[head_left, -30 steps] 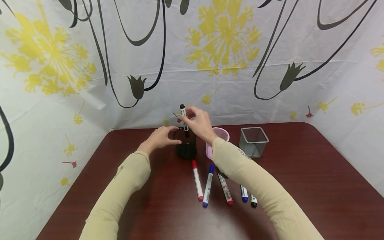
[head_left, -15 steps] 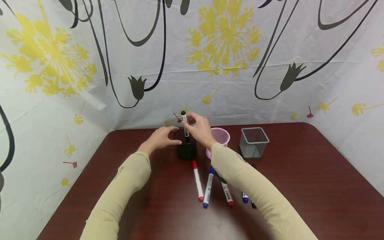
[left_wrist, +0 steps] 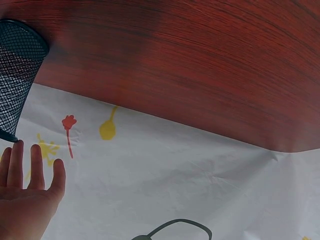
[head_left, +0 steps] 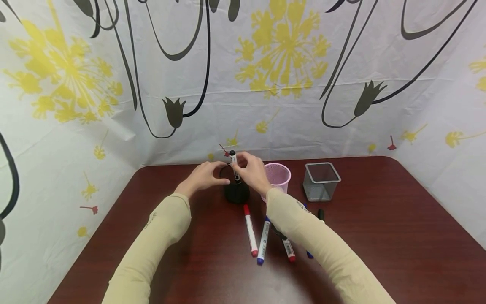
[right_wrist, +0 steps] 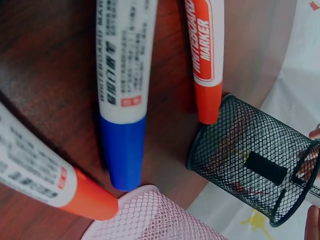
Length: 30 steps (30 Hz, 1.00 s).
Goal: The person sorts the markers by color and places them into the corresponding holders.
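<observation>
My right hand (head_left: pixel 255 174) pinches a black-and-white whiteboard marker (head_left: pixel 233 158), held nearly upright with its lower end inside the black mesh pen cup (head_left: pixel 237 195). In the right wrist view, the marker's black cap (right_wrist: pixel 266 169) shows through the mesh, and fingers appear only at the right edge. At the cup's left side is my left hand (head_left: pixel 205 175), its thumb toward the front and its fingers toward the back of the rim. The left wrist view shows these fingers (left_wrist: pixel 36 167) extended, one tip at the rim of the cup (left_wrist: pixel 17 75).
A pink mesh cup (head_left: pixel 279 174) stands right of the black one, with a square grey mesh holder (head_left: pixel 321 185) farther right. In front lie a red marker (head_left: pixel 250 232), a blue marker (head_left: pixel 263 242) and several others partly under the right sleeve (head_left: pixel 315 230). A patterned cloth (head_left: pixel 212 84) hangs behind the table.
My right hand has lowered the marker deeper into the black cup. The right forearm has shifted slightly left, while the left hand stays at the cup.
</observation>
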Tool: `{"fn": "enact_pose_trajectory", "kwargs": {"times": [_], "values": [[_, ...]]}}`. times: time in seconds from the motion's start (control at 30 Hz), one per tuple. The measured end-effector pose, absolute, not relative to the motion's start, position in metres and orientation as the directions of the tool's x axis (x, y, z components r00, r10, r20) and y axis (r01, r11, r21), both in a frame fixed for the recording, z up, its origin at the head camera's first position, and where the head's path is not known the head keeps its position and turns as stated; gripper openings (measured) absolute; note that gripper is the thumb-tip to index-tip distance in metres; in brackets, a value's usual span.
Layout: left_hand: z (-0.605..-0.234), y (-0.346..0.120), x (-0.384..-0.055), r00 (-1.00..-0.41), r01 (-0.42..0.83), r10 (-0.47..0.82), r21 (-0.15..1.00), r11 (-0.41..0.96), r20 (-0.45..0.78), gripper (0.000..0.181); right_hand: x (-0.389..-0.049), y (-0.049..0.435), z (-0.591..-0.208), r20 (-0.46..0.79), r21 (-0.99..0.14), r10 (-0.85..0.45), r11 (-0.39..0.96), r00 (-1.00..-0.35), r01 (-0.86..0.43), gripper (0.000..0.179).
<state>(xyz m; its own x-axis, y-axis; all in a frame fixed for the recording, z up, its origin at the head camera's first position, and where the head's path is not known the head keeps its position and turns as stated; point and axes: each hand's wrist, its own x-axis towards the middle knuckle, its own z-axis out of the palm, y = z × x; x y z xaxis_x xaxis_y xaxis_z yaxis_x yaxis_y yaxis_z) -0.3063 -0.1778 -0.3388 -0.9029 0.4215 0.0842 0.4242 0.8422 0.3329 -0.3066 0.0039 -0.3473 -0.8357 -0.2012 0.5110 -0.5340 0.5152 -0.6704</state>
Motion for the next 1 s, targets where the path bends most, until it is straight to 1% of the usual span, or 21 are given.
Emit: {"fn": "enact_pose_trajectory", "kwargs": {"times": [0.17,0.4,0.6,0.77,1.0], "values": [[-0.339,-0.178,-0.306,-0.904,0.423,0.42,0.331,0.843,0.083,0.065,-0.304,0.003,-0.352,0.508,-0.666,-0.212,0.518,-0.835,-0.537,0.021],[-0.339,-0.178,-0.306,-0.905,0.42,0.416,0.333,0.844,0.085,0.065,-0.303,0.002,-0.36,0.494,-0.644,-0.215,0.561,-0.842,-0.521,0.022],[-0.34,-0.178,-0.306,-0.905,0.42,0.415,0.334,0.844,0.091,0.064,-0.303,0.002,-0.366,0.504,-0.644,-0.216,0.552,-0.836,-0.53,0.021],[-0.34,-0.178,-0.306,-0.906,0.419,0.414,0.34,0.842,0.091,0.064,-0.303,0.001,-0.371,0.485,-0.642,-0.224,0.565,-0.845,-0.518,0.023],[-0.34,-0.178,-0.305,-0.903,0.425,0.417,0.342,0.838,0.101,0.063,-0.301,0.0,-0.373,0.502,-0.588,-0.238,0.612,-0.832,-0.529,0.023]]}}
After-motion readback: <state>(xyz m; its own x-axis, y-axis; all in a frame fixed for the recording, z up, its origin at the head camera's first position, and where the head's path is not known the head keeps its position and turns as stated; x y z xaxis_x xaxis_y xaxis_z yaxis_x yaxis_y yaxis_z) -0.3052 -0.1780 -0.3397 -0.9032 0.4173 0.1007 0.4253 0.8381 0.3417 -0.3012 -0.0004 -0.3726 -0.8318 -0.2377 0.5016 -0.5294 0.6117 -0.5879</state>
